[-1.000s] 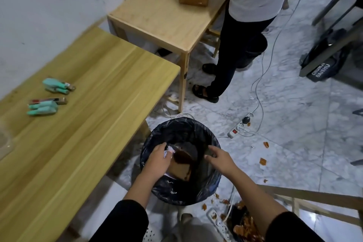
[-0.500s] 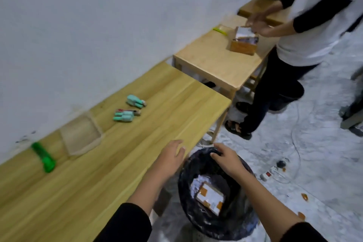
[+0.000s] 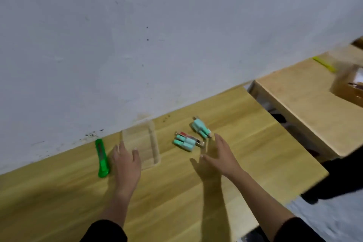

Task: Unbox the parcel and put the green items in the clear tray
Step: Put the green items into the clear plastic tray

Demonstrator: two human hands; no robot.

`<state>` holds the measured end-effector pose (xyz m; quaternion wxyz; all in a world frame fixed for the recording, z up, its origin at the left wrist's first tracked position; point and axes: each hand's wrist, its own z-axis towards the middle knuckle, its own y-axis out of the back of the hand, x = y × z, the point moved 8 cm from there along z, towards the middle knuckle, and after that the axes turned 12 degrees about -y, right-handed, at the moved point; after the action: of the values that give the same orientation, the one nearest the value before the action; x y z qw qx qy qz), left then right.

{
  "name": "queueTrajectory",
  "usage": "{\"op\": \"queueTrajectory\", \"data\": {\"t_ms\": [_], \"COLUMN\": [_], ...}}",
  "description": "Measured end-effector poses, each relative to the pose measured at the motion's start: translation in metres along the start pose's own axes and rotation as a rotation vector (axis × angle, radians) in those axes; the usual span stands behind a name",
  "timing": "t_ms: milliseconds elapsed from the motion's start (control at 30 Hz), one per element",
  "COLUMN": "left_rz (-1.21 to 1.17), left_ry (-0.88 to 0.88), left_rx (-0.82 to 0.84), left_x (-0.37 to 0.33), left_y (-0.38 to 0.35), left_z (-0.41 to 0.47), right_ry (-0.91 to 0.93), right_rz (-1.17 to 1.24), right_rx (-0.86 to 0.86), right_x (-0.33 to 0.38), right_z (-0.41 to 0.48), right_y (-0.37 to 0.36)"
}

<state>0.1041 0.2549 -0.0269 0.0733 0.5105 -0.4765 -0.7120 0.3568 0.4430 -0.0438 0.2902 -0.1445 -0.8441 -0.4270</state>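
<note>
A clear tray (image 3: 151, 141) lies on the wooden table (image 3: 176, 192) near the wall, with nothing visible inside. To its right lie two groups of mint-green tubes: one (image 3: 183, 142) beside a reddish tube (image 3: 193, 138), the other (image 3: 200, 127) farther right. My left hand (image 3: 126, 163) hovers open at the tray's near-left corner. My right hand (image 3: 220, 155) is open, fingers spread, just below and right of the green tubes. Neither hand holds anything.
A bright green utility knife (image 3: 102, 158) lies left of my left hand. A second wooden table (image 3: 306, 100) at the right carries a cardboard box (image 3: 348, 86) and a yellow-green item (image 3: 324, 63). The white wall runs along the table's far edge.
My view has swung from the black bin on the floor up to the table. Both hands left the bin and now reach over the table toward the tray and tubes.
</note>
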Motion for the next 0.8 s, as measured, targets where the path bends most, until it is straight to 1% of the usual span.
{"op": "queueTrajectory", "data": {"t_ms": [67,167,267,400,500,633,700,800], "left_rz": [0.011,-0.037,-0.134,-0.297,-0.357,-0.475,-0.518,-0.517], "left_ry": [0.032,0.069,0.015,0.055,0.121,0.241,0.270,0.283], "left_rx": [0.039,0.077,0.084,0.073,0.021,-0.072,-0.116,-0.150], "left_x": [0.021,0.044,0.040,0.032,0.030,0.026,0.024,0.021], "left_y": [-0.011,-0.024,-0.028,-0.028,-0.029,-0.031,-0.032,-0.035], "left_z": [0.015,0.027,0.025,0.022,0.021,0.019,0.018,0.018], "right_ry": [0.021,0.047,0.081,0.067,0.089,0.129,0.112,0.123], "right_rz": [-0.056,-0.225,-0.343,-0.386,-0.424,-0.541,-0.570,-0.575], "right_rx": [-0.015,-0.024,-0.017,-0.034,-0.073,-0.142,-0.143,-0.136], "right_x": [0.015,0.032,0.044,0.056,0.069,0.078,0.076,0.072], "right_z": [0.025,0.056,0.070,0.081,0.086,0.086,0.085,0.083], "right_y": [-0.005,-0.017,-0.031,-0.041,-0.048,-0.054,-0.054,-0.055]}}
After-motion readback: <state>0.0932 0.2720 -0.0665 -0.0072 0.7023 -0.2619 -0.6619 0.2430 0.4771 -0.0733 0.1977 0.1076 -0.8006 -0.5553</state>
